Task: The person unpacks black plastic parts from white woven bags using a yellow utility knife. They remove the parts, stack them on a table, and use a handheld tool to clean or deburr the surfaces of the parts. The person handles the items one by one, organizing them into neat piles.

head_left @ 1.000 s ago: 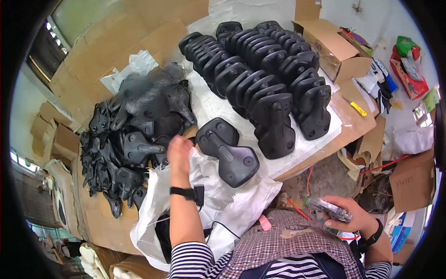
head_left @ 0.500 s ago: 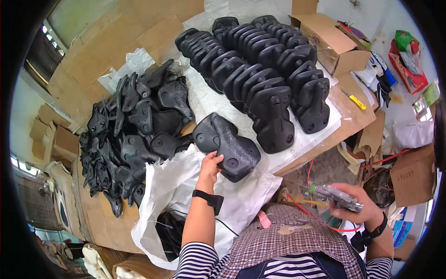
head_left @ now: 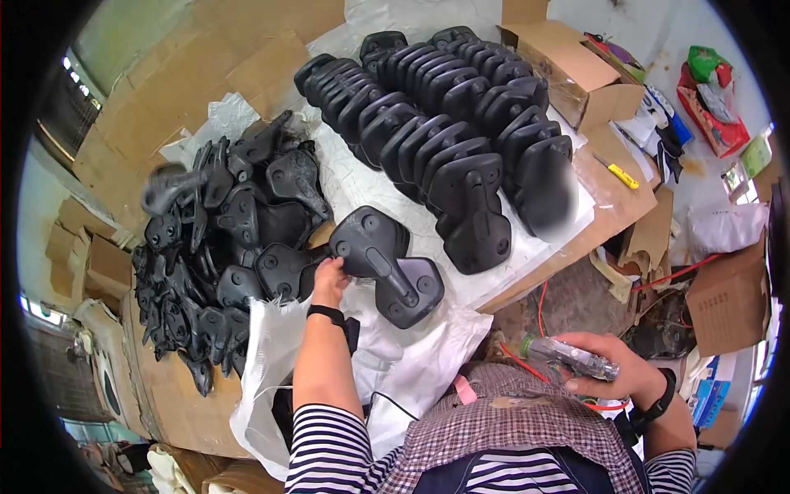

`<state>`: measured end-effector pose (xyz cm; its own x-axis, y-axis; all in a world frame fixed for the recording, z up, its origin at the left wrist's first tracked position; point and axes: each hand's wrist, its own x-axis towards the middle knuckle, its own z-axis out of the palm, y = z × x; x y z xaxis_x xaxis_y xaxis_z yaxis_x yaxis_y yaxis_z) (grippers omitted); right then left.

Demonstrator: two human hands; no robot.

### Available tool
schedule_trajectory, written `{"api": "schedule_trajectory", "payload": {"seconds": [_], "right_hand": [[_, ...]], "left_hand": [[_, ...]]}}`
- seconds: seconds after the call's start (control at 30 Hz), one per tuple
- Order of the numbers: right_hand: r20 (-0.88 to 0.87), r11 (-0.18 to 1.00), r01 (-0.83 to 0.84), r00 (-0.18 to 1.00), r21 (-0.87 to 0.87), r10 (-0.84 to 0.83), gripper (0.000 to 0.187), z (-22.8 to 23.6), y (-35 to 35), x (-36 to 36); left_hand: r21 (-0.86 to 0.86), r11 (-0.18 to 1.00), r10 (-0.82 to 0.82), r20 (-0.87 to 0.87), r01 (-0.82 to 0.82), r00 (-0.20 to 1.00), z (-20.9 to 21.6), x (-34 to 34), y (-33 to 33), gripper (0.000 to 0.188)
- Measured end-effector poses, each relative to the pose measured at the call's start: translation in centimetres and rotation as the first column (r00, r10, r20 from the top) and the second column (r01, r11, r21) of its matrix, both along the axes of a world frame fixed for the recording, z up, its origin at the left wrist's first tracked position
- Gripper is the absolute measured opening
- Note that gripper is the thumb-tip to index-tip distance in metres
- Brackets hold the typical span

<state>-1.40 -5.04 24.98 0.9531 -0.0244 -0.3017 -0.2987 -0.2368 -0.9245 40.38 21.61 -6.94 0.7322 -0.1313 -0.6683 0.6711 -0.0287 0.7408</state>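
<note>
My left hand (head_left: 329, 282) is closed on the edge of a black hourglass-shaped moulded plastic part (head_left: 369, 240), its fingertips beside the waist. This part has a round recess at each wide end and stands tilted over the near table edge. Another black edge shows behind it. In my right hand (head_left: 621, 366), low at the right, is a silver-grey cylindrical hand tool (head_left: 568, 356) with a green ring at its front end, pointing left. I cannot make out its exact kind. To the left of my left hand lies a jumbled heap of similar black parts (head_left: 247, 206).
Rows of black parts (head_left: 473, 206) stand stacked on white sheeting at the back. A yellow cutter knife (head_left: 623, 176) and an open cardboard box (head_left: 576, 70) are to their right. White woven sacking (head_left: 387, 354) hangs over the near edge. A red hose (head_left: 525, 362) runs beside the tool.
My left hand has shifted left, and the part in it has turned so both wide ends now show. The tool in my right hand has moved slightly left. The whole view has shifted a little.
</note>
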Motion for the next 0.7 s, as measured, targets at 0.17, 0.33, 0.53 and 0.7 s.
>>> {"api": "schedule_trajectory", "payload": {"seconds": [0.17, 0.33, 0.53, 0.7], "right_hand": [[0.216, 0.981, 0.185, 0.957, 0.063, -0.194, 0.058, 0.7, 0.7, 1.5], [0.144, 0.982, 0.184, 0.972, 0.040, -0.188, 0.055, 1.2, -0.2, 0.4], [-0.075, 0.993, 0.118, 0.990, -0.012, -0.119, 0.060, 0.0, -0.8, -1.0], [-0.093, 0.998, 0.038, 0.995, 0.050, -0.033, 0.061, 0.3, -0.8, 0.0]], "left_hand": [[0.027, 0.998, 0.052, 0.098, -0.055, 0.994, 1.0, -1.5, -2.8, 0.047], [-0.201, 0.979, 0.063, 0.116, -0.039, 0.991, 4.0, -2.1, -2.6, 0.035], [-0.845, 0.502, 0.528, 0.131, -0.184, 0.839, 7.7, -0.2, -0.3, 0.026], [0.205, 0.946, -0.277, 0.099, 0.252, 0.956, -0.6, -6.9, 3.4, 0.031]]}}
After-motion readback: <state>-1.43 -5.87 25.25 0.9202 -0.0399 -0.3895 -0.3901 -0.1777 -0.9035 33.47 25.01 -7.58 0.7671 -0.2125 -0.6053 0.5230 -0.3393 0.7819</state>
